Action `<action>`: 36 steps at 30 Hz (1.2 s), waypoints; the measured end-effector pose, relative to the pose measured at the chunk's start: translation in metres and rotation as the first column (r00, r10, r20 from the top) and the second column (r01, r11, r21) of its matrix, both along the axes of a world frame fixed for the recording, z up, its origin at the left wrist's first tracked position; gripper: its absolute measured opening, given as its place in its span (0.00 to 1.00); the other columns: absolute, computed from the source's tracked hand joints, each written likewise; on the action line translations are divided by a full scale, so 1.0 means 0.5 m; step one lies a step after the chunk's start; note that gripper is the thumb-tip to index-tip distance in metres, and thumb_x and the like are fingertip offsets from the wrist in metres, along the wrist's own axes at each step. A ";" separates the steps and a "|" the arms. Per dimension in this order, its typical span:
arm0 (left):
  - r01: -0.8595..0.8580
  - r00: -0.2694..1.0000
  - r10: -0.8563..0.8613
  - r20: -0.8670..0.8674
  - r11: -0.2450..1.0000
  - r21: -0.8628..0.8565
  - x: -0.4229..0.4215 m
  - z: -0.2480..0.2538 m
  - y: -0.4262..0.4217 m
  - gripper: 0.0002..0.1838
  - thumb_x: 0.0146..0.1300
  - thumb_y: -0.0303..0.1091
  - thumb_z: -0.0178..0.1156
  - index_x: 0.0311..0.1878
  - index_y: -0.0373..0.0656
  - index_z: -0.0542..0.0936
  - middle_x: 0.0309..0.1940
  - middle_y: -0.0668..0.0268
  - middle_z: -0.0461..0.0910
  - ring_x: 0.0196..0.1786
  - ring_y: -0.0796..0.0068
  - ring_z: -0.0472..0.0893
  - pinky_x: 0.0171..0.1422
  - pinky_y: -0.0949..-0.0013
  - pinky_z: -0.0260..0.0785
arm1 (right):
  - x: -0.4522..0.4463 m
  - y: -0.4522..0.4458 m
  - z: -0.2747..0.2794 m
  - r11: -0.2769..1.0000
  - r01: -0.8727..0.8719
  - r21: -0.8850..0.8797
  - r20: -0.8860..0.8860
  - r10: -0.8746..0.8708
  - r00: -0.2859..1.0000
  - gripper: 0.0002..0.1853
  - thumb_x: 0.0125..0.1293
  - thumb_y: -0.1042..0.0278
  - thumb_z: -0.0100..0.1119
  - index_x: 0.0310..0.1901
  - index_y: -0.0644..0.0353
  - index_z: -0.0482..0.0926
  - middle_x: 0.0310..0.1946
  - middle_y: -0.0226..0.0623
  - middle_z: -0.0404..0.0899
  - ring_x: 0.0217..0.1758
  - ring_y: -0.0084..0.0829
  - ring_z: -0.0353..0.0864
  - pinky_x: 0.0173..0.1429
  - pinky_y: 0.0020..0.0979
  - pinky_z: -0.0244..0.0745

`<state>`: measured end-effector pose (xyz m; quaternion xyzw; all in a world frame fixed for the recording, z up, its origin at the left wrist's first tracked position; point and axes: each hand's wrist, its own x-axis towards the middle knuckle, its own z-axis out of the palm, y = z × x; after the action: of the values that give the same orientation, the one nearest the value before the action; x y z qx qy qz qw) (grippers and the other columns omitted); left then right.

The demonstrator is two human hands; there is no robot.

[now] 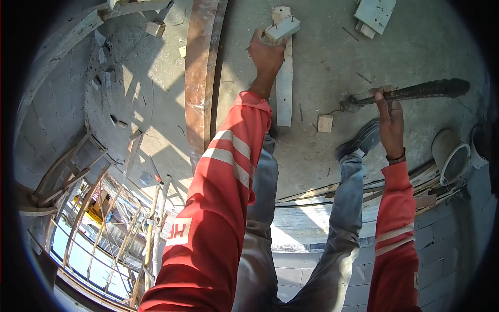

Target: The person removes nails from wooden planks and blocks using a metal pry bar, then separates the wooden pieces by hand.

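Note:
My left hand (267, 57) grips a short pale wood block (284, 29) with a nail sticking out of it. The block is over the upper part of a narrow white board (284, 99) lying on the floor. To the right, my right hand (390, 117) is closed around a dark ribbed metal bar (426, 91). One end of the bar is thick and rounded. The other end, by the floor, is blurred, and its shape cannot be made out. A small wood block (325, 123) lies between my hands, near my shoe (358, 140).
A long curved brown plank (200, 67) lies left of my left hand. Nailed wood pieces (375, 15) are at the upper right, and loose nails (364, 78) dot the floor. Buckets (450, 153) stand at right. Wooden poles (150, 229) frame an opening at lower left.

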<state>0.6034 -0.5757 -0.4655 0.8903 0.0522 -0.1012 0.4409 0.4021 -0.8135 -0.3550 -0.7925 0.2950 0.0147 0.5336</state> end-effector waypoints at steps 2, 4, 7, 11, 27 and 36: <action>-0.079 0.997 0.078 -0.027 0.997 -0.028 0.030 0.001 -0.016 0.25 0.48 0.25 0.78 0.52 0.36 0.83 0.47 0.50 0.87 0.52 0.54 0.87 0.60 0.57 0.76 | 0.066 -0.012 -0.025 0.998 -0.028 -0.056 -0.060 0.025 0.998 0.18 0.80 0.55 0.54 0.45 0.65 0.79 0.31 0.35 0.79 0.36 0.29 0.77 0.44 0.32 0.72; -0.080 0.996 0.082 0.041 0.996 -0.046 0.068 -0.009 -0.019 0.25 0.48 0.26 0.77 0.52 0.36 0.82 0.46 0.50 0.88 0.51 0.54 0.87 0.60 0.57 0.77 | 0.105 0.000 -0.028 0.993 -0.051 -0.103 -0.119 0.039 0.992 0.22 0.83 0.50 0.50 0.43 0.65 0.78 0.30 0.35 0.78 0.35 0.29 0.77 0.42 0.34 0.72; -0.057 0.997 0.057 0.051 0.998 -0.006 0.116 -0.031 -0.007 0.29 0.48 0.33 0.79 0.55 0.37 0.83 0.51 0.51 0.87 0.55 0.54 0.86 0.61 0.59 0.76 | 0.140 0.040 -0.028 0.996 -0.056 -0.065 -0.184 0.043 0.982 0.20 0.83 0.52 0.50 0.44 0.64 0.75 0.30 0.41 0.82 0.34 0.38 0.82 0.40 0.42 0.72; -0.007 0.999 0.010 -0.036 0.997 0.079 0.135 -0.050 0.014 0.29 0.47 0.32 0.79 0.55 0.38 0.83 0.51 0.51 0.87 0.55 0.54 0.86 0.62 0.58 0.77 | 0.154 0.132 -0.003 0.965 -0.137 -0.225 -0.353 0.050 0.934 0.16 0.83 0.54 0.49 0.49 0.62 0.72 0.30 0.55 0.80 0.35 0.59 0.81 0.39 0.52 0.70; -0.066 0.992 0.080 -0.101 0.988 0.136 0.161 -0.078 -0.008 0.31 0.39 0.35 0.84 0.50 0.37 0.86 0.42 0.52 0.90 0.44 0.57 0.90 0.54 0.60 0.81 | 0.223 0.199 0.052 0.959 -0.044 -0.279 0.097 0.074 0.993 0.24 0.80 0.69 0.52 0.75 0.52 0.71 0.56 0.51 0.85 0.53 0.57 0.86 0.55 0.44 0.81; -0.045 0.999 0.046 -0.005 0.989 0.142 0.155 -0.075 -0.021 0.28 0.38 0.31 0.84 0.46 0.37 0.86 0.41 0.51 0.88 0.45 0.47 0.88 0.56 0.54 0.79 | 0.263 0.131 -0.025 0.888 -0.343 -0.305 -0.437 0.190 0.879 0.25 0.76 0.72 0.56 0.73 0.42 0.75 0.50 0.51 0.87 0.44 0.56 0.87 0.46 0.41 0.82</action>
<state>0.6812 -0.5864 -0.5032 0.9176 0.0815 -0.0910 0.3782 0.5338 -0.7480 -0.3674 -0.8931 0.2797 0.1927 0.2950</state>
